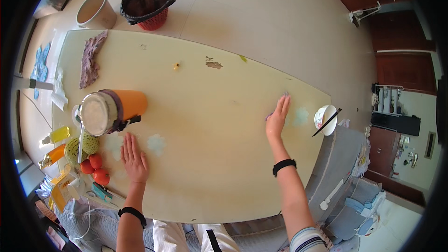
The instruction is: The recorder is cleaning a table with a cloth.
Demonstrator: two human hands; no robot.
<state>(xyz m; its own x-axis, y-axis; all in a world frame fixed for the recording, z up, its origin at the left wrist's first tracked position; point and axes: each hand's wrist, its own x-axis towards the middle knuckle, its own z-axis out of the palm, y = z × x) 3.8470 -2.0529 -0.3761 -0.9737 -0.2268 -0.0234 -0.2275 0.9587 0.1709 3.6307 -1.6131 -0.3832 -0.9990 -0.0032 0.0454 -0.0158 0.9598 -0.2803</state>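
Observation:
My left hand [134, 159] lies palm down on the pale yellow tabletop [210, 140], fingers a little apart and nothing in it. Just beyond its fingertips stands an orange insulated jug [133, 103] with a pale round lid. Towards the right end of the table, my right hand [277, 119] presses on a small purple cloth [268, 116]. Only scraps of that cloth show past the palm and fingertips; the hand hides the rest. A white bowl [319, 117] with dark chopsticks [327, 122] across it sits at the table's right edge.
Two green melons [71, 150], three tomatoes [101, 176] and a yellow bottle [60, 134] crowd the left end. A crumpled mauve cloth [91, 59] lies at the far left corner. Past the far edge stand a bucket [105, 15] and a red basket bin [154, 21]. A yellow crumb [176, 66] lies on the table.

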